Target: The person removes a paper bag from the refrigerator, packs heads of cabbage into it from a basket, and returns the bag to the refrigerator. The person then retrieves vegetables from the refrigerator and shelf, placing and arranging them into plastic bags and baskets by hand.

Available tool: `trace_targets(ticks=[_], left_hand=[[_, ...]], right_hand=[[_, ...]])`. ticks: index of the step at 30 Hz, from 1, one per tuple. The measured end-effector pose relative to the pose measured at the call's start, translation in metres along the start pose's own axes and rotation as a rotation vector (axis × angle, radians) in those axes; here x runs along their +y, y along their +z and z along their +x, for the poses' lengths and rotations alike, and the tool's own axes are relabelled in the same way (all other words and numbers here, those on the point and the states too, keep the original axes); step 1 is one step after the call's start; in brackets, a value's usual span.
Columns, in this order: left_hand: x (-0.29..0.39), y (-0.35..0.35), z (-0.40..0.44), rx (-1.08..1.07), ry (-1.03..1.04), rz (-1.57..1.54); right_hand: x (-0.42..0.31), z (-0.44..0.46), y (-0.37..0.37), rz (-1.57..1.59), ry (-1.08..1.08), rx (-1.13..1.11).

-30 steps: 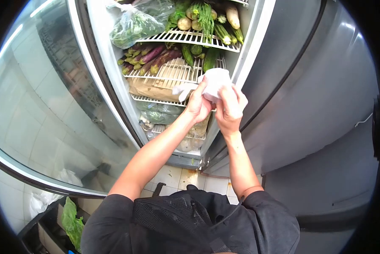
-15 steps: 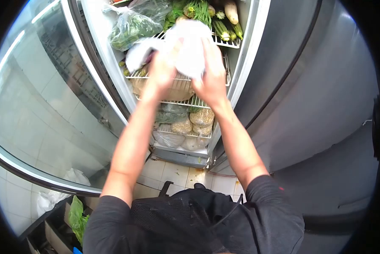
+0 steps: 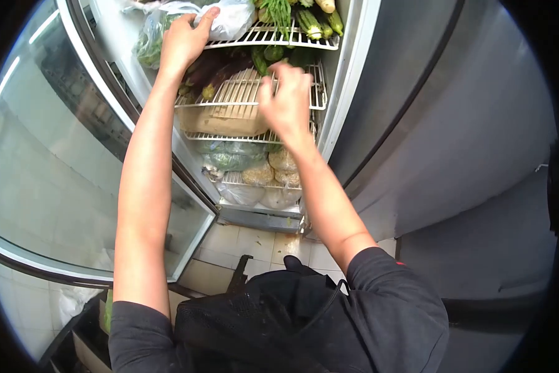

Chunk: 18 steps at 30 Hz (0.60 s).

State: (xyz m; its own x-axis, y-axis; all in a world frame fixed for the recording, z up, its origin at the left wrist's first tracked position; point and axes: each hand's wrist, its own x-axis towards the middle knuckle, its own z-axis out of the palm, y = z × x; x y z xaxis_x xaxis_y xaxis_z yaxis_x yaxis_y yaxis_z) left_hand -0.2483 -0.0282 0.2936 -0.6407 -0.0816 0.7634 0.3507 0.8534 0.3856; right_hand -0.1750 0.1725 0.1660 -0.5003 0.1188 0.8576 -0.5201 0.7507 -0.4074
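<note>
A white, partly see-through plastic bag [image 3: 232,23] rests on the upper wire shelf [image 3: 248,42] of the fridge. My left hand [image 3: 188,42] is on the left end of this bag, with plastic showing between thumb and fingers; what is inside it is unclear. Lower and to the right, my right hand [image 3: 287,99] holds nothing, its fingers loosely bent and apart. It is in front of the second wire shelf [image 3: 229,104]. Around it are dark eggplants [image 3: 220,71] and green cucumber-like vegetables [image 3: 260,60].
Long green vegetables [image 3: 310,25] lie at the upper shelf's right. Brown paper or cardboard [image 3: 223,121] lies beneath the second shelf. Bagged foods [image 3: 257,174] fill lower shelves. The glass door [image 3: 61,161] stands open at left; a grey metal surface [image 3: 428,149] rises at right.
The white bag, held between both hands before, now sits on the upper shelf at left. My right hand has come off it and dropped lower; my left hand has moved up and left.
</note>
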Motion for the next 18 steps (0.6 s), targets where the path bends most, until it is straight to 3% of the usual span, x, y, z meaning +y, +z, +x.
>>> trace_targets(ticks=[2, 4, 5, 6, 8, 9, 10, 11, 12, 13, 14, 15, 16, 18], left_hand=[[0.011, -0.003, -0.014, -0.022, -0.085, 0.0], [0.033, -0.007, -0.041, 0.199, -0.166, -0.331], [0.029, -0.004, -0.056, 0.331, -0.145, -0.334], [0.014, 0.004, -0.066, 0.486, 0.075, -0.403], [0.011, -0.009, -0.123, 0.418, 0.143, -0.416], [0.006, -0.012, -0.161, 0.301, 0.081, -0.504], [-0.004, -0.019, -0.205, 0.092, 0.01, -0.516], [-0.015, -0.023, -0.252, -0.138, -0.146, -0.557], [-0.026, -0.022, -0.302, -0.25, -0.265, -0.623], [-0.045, -0.013, -0.361, -0.359, -0.397, -0.592], [-0.066, -0.004, -0.432, -0.431, -0.581, -0.558], [-0.077, -0.003, -0.503, -0.44, -0.695, -0.419], [-0.077, -0.01, -0.56, -0.45, -0.82, -0.285], [-0.049, -0.046, -0.645, -0.512, -1.285, -0.108]], right_hand=[[0.033, 0.025, 0.017, -0.273, 0.159, -0.046], [0.087, 0.047, 0.06, -0.278, 0.328, -0.334], [0.097, 0.058, 0.061, -0.308, 0.343, -0.479], [0.102, 0.065, 0.058, -0.339, 0.356, -0.623], [0.104, 0.065, 0.047, -0.275, 0.479, -0.568], [0.108, 0.053, 0.051, -0.449, 0.394, -0.386], [0.09, 0.052, 0.03, -0.432, 0.42, -0.421], [0.104, 0.045, 0.034, -0.359, 0.421, -0.261], [0.092, 0.042, 0.016, -0.032, 0.482, -0.291], [0.069, 0.036, 0.002, 0.102, 0.55, -0.262], [0.063, 0.032, -0.006, 0.194, 0.626, -0.232], [0.142, 0.029, 0.012, 0.683, 0.674, -0.263], [0.113, 0.032, 0.003, 0.759, 0.838, -0.221], [0.173, 0.051, 0.024, 1.065, 0.943, -0.239]])
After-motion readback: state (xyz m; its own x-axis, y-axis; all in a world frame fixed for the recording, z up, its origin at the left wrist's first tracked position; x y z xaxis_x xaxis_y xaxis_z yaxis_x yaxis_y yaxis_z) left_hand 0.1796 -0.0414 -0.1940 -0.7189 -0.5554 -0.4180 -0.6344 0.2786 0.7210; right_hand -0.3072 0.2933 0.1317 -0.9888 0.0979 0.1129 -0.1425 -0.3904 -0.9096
